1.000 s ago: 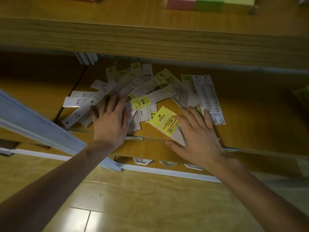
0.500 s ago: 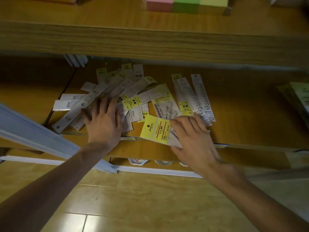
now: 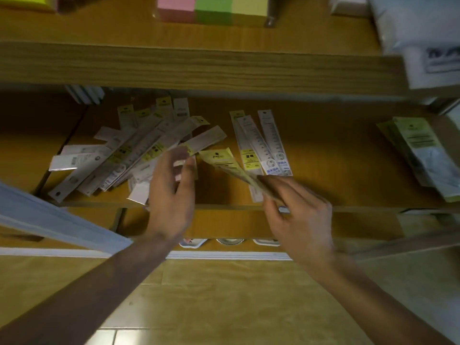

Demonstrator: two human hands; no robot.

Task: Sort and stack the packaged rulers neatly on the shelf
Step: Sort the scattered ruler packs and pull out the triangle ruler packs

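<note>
A messy heap of packaged rulers [image 3: 129, 155] lies on the wooden shelf [image 3: 323, 155], left of centre. Three packaged rulers [image 3: 261, 143] lie side by side to its right. My right hand [image 3: 298, 215] grips a wide yellow-headed ruler pack [image 3: 224, 160] by its near end, lifted and tilted above the shelf. My left hand [image 3: 171, 192] is raised at the heap's right edge, its thumb and fingers curled round a small ruler pack [image 3: 183, 161].
More yellow-green packets [image 3: 420, 155] lie on the shelf at far right. The upper shelf [image 3: 199, 68] overhangs, carrying pink, green and yellow blocks [image 3: 211, 8] and white bags [image 3: 423, 33]. A pale blue board [image 3: 49, 217] slants at lower left. Tiled floor lies below.
My right hand has lifted the yellow-headed pack off the shelf front and tilted it. My left hand rose off the heap and curled round a small pack. The view shifted left.
</note>
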